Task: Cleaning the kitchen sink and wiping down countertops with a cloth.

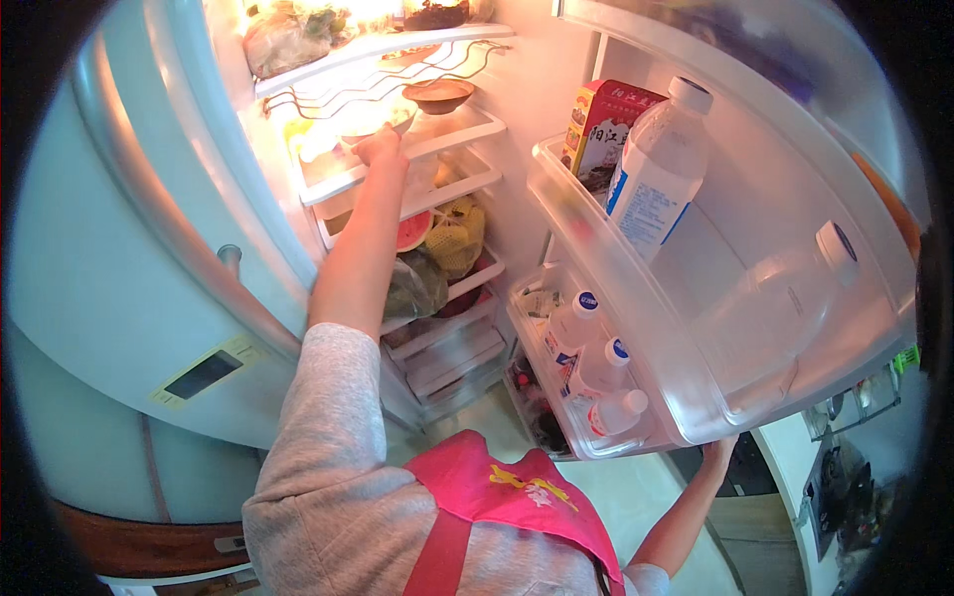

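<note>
My left hand (381, 147) reaches deep into an open, lit refrigerator. It grips the near side of a pale bowl (402, 119) on a white-edged shelf (447, 147); the glare washes out what is in the bowl. A brown shallow bowl (438, 97) stands behind it to the right. Against the edge of the opened refrigerator door (775, 417) is my right hand (720, 447). Most of its fingers are hidden behind the door.
Below the shelf are a cut watermelon (414, 231), fruit in yellow foam netting (456, 237) and a bagged item (417, 287). Door bins hold a large plastic bottle (663, 164), a red box (607, 130) and small bottles (596, 365). A closed door with a long handle (179, 216) flanks the left.
</note>
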`<state>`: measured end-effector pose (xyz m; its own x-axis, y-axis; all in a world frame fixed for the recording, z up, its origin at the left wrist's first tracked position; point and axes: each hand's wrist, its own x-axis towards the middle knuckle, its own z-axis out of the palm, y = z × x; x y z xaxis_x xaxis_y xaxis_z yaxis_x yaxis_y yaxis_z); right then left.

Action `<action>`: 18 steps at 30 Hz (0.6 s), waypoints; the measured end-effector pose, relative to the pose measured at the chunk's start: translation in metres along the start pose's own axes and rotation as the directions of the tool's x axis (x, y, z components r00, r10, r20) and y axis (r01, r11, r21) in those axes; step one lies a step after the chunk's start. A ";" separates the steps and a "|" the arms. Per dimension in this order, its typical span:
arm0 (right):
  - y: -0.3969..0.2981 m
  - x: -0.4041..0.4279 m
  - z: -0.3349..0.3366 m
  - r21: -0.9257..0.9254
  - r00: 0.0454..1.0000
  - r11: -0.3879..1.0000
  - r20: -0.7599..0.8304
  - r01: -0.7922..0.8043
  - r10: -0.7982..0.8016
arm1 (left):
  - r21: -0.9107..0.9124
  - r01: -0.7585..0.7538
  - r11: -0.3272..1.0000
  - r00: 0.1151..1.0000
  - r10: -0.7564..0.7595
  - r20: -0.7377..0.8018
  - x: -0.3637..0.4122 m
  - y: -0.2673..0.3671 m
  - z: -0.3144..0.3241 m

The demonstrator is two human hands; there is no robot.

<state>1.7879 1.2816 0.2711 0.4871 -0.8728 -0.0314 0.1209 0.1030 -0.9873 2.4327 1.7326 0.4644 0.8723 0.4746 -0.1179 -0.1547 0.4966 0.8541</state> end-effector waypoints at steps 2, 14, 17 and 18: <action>0.001 -0.002 0.000 0.017 0.999 0.999 0.027 -0.035 0.034 | -0.066 -0.086 0.994 0.993 0.091 0.075 -0.011 -0.007 -0.013; -0.032 -0.049 0.015 -0.109 0.985 0.985 0.119 0.137 -0.124 | 0.568 -0.822 -0.034 0.085 0.980 0.181 -0.318 0.075 -0.262; -0.033 -0.070 0.006 -0.157 0.959 0.971 0.247 0.179 -0.137 | 0.490 -0.638 0.594 0.754 0.610 0.243 -0.285 0.074 -0.289; -0.037 -0.074 0.006 -0.184 0.934 0.963 0.333 0.196 -0.126 | 0.460 -0.623 0.633 0.771 0.597 0.222 -0.281 0.068 -0.297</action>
<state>1.7524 1.3450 0.3103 0.7283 -0.6693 0.1471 0.0524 -0.1596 -0.9858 2.0392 1.8492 0.4052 0.6832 0.5009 0.5314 -0.4274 -0.3157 0.8471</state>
